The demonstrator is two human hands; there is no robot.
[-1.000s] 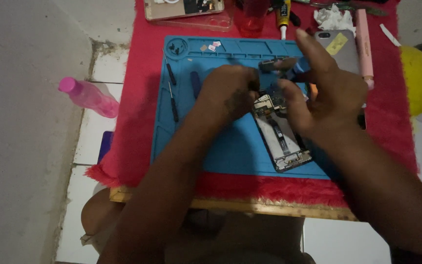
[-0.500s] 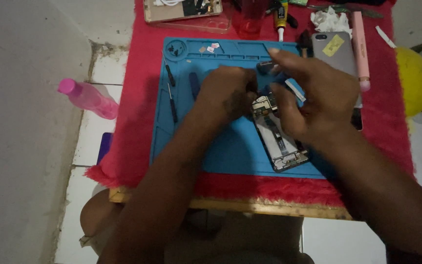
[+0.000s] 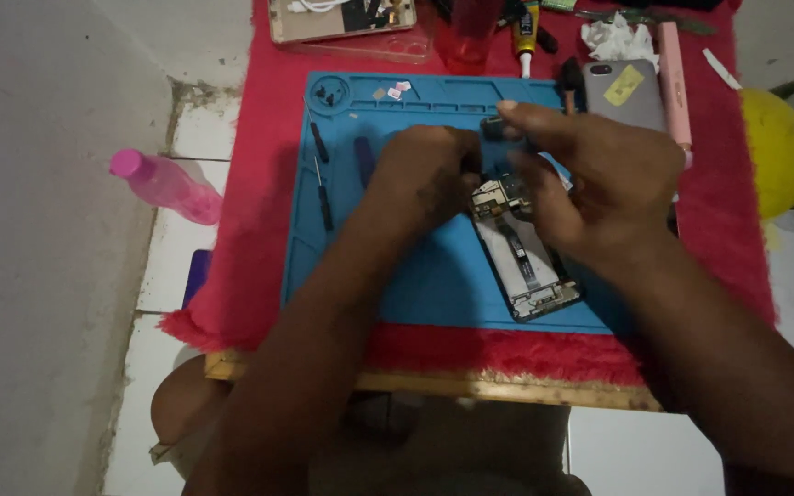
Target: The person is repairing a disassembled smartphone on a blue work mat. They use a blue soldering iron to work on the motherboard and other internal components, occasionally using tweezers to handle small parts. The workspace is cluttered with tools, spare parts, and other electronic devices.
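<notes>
**Opened phone, both hands at its top end**

Lying slantwise on the mat, right of centre: opened smartphone with bare circuit board and silver frame, top end toward 11 o'clock, bottom end toward 5 o'clock. Placed flat, seemingly so the board faces up for working.

Curled over the phone's top end from 9 o'clock: left hand, fingers tucked under and out of sight; grip impossible to tell, nor anything in it. Arched above the same end from 3 o'clock: right hand, thumb and forefinger pinched near a small dark part, probably to lift or steady it; actual hold not certain.

Underneath: blue silicone repair mat on red fluffy cloth over the wooden worktop. At 9 o'clock on the mat, slim dark screwdrivers, handy. At 1 o'clock, grey phone back with yellow sticker. Far at 9 o'clock, on the floor, pink plastic bottle.
</notes>
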